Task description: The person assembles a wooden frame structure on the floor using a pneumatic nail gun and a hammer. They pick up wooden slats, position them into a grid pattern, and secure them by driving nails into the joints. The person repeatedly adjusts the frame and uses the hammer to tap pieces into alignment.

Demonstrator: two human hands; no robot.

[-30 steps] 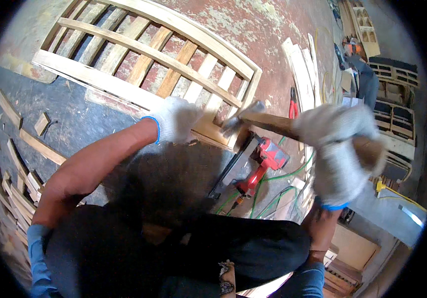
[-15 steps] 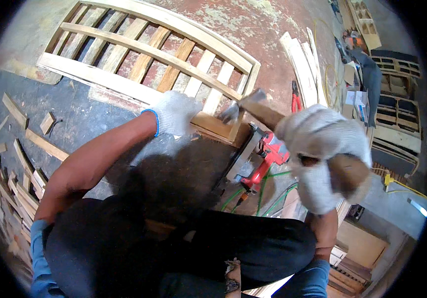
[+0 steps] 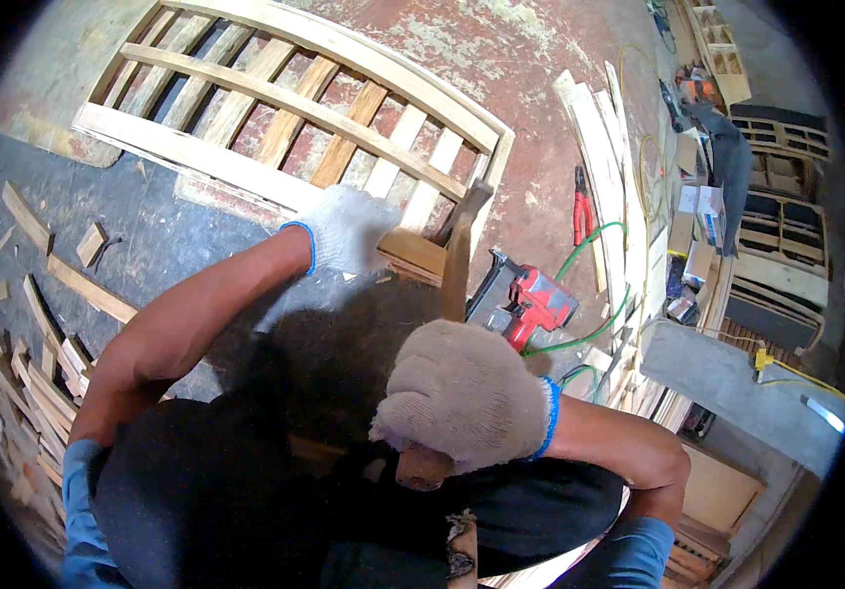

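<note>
A slatted wooden frame [image 3: 216, 162] lies on the floor ahead, with a long middle bar across its slats. My left hand [image 3: 344, 231], in a white knit glove, grips its near rail close to the right corner; the fingertips are partly hidden. My gloved right hand [image 3: 466, 393] is closed round the wooden handle of a hammer [image 3: 455, 265]. The handle's butt pokes out below my fist. At the frame's near right corner is the hammer's head, and I cannot tell whether it touches the wood. Just right of the handle lies a red nail gun [image 3: 545, 299].
A green hose [image 3: 589, 339] runs by the nail gun. Red-handled pliers [image 3: 581, 211] and long pale wood strips [image 3: 604, 167] lie to the right. Scrap wood pieces [image 3: 44, 388] are heaped at left. Boxes [image 3: 702, 211] and more frames [image 3: 781, 236] stand at far right.
My right hand has come left and down with the hammer, from beyond the nail gun to in front of my knees. The hammer now points away from me. My left hand stays at the frame.
</note>
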